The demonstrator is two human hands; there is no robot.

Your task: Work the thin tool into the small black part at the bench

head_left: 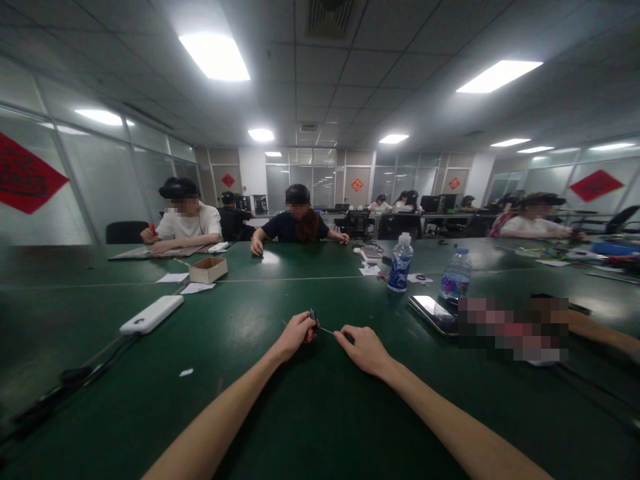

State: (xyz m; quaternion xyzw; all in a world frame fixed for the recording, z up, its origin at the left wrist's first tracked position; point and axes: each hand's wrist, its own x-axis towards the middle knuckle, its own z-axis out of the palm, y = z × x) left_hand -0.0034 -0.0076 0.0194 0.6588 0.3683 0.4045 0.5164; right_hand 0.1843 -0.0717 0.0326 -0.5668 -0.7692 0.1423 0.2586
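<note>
Just above the green table (270, 413), my left hand (296, 337) is closed around a small dark object (313, 316), whose upper end sticks out past the fingers. A thin pale strand (327, 331) spans the short gap from that object to my right hand (364, 348). The fingertips of my right hand pinch the strand's right end. What kind of object this is cannot be made out; most of it is hidden by my left fingers.
At left lie a white power strip (153, 315), a paper scrap (186, 372) and an open cardboard box (209, 270). At right stand two bottles, one blue-labelled (400, 263), one blue-capped (456, 273), near a phone (433, 315). A co-worker's forearm (603, 330) reaches in; people sit opposite.
</note>
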